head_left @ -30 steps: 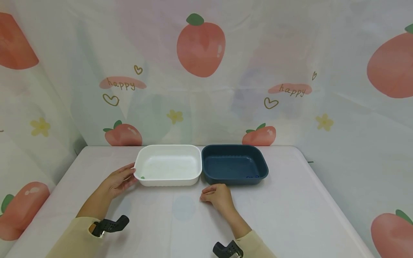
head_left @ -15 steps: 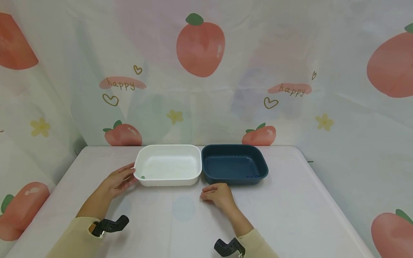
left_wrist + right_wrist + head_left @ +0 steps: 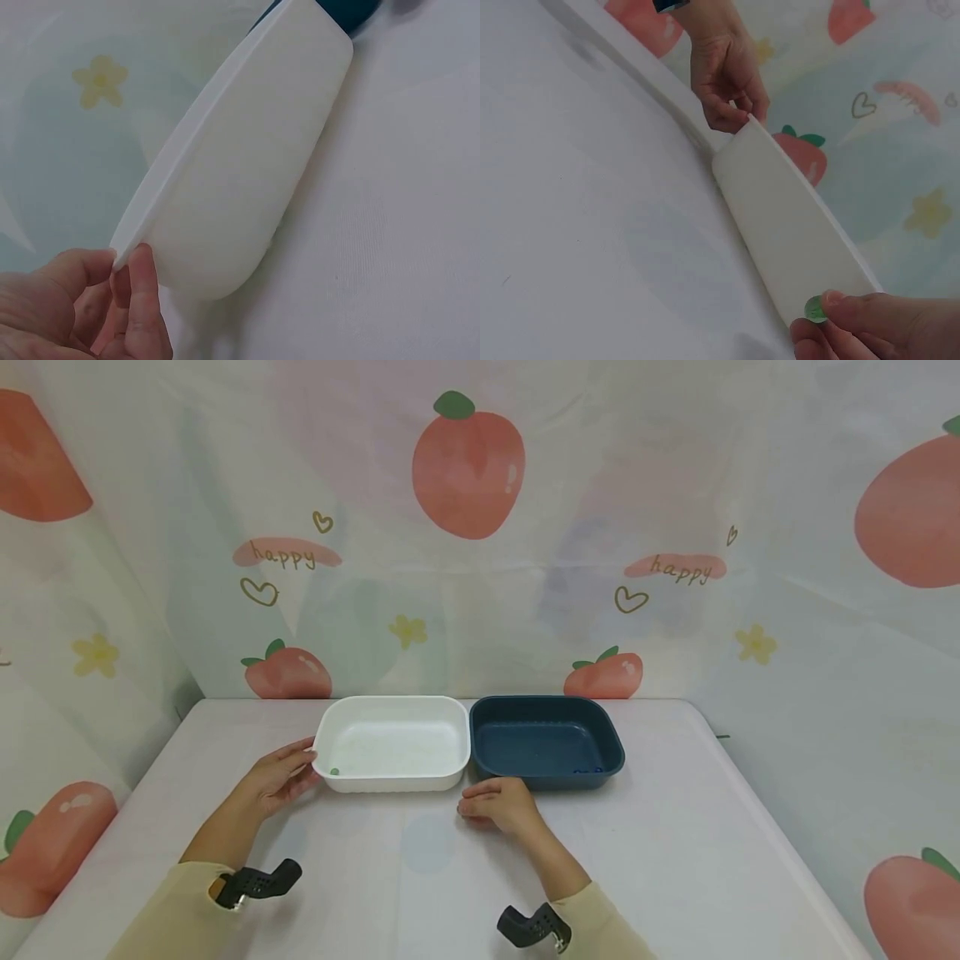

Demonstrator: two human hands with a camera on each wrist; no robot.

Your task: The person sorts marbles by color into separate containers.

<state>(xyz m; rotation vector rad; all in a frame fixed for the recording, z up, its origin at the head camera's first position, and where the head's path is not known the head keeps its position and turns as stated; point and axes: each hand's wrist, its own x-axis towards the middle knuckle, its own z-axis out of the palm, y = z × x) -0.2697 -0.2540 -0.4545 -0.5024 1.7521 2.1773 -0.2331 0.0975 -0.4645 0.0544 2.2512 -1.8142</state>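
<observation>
My left hand point(image 3: 281, 779) pinches the rim of a white plastic basin point(image 3: 397, 784) at its left end; the left wrist view shows thumb and fingers on that rim point(image 3: 169, 169). Between the thumb and fingertips of my right hand point(image 3: 506, 806) is a green glass marble point(image 3: 816, 309), clear in the right wrist view and hidden in the head view. This hand is in front of the place where the white basin meets a dark blue basin point(image 3: 551, 782). Another small green marble point(image 3: 334, 772) lies in the white basin's front left corner.
Several small dark blue marbles point(image 3: 588, 770) lie near the front right of the blue basin. Both basins stand side by side at the back of the white-covered table point(image 3: 360, 877). Behind them hangs a fruit-printed cloth point(image 3: 495, 602).
My right hand has moved slightly forward and left toward the basins. The left hand and both basins have stayed in place.
</observation>
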